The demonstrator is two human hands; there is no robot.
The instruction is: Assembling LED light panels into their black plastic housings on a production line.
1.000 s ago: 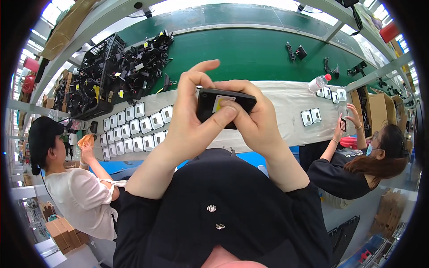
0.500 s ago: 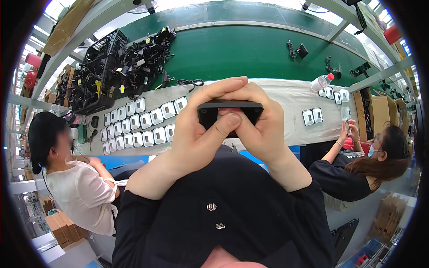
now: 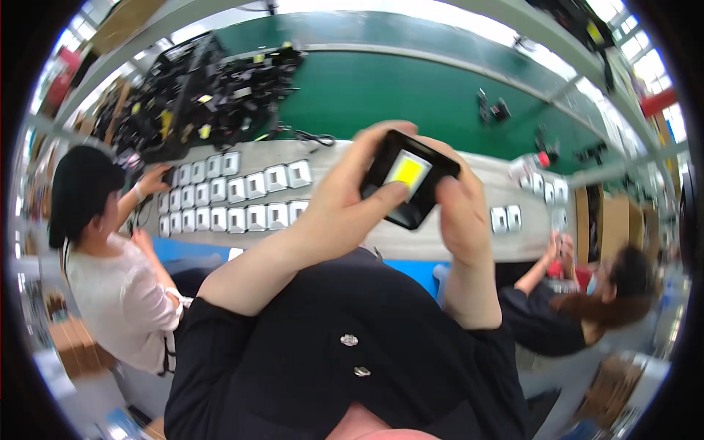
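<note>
A black, flat LED floodlight is held up in front of my chest, tilted, with a bright yellow square LED panel on its face. My left hand is closed round its left side, thumb lying on the lower edge of the yellow panel and fingers behind. My right hand, blurred by motion, is at the right side, its thumb by the right edge and its fingers partly hidden behind the housing. Beyond and to the left, several silver square frames with pale centres lie in rows on the grey-covered bench.
A heap of black cabled adapters and a black crate stand far left. More frames and a red-capped bottle lie right. One person sits left, another right. Cartons stand beyond.
The floodlight has turned so its face with the yellow panel shows. My right thumb has moved off toward its right edge. The person at left has reached toward the bench.
</note>
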